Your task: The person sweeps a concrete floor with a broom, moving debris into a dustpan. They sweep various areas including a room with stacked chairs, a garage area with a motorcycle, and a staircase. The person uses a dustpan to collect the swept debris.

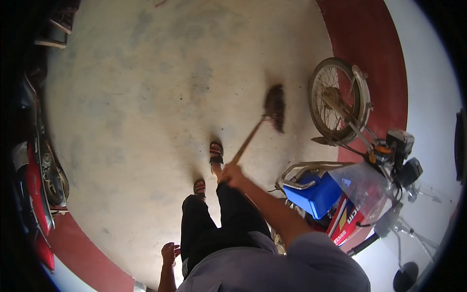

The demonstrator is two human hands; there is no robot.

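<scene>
Ahead, right hand (pixel 232 175) grips the broom (pixel 273 108), its head on the floor (pixel 146 97); left hand (pixel 169 254) hangs loose, holding nothing.

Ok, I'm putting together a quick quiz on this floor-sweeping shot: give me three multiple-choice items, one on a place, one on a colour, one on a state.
1. Where does the broom head rest?
A. on the concrete floor beside the motorcycle's wheel
B. on the motorcycle seat
C. against the wall

2. What colour is the crate on the motorcycle?
A. green
B. blue
C. yellow

3. What is the left hand doing?
A. gripping the broom handle
B. hanging free, holding nothing
C. holding the handlebar

Answers:
1 A, the bristles lie on the floor left of the spoked wheel.
2 B, the box is plainly blue.
3 B, only the right hand grips the handle.
</scene>
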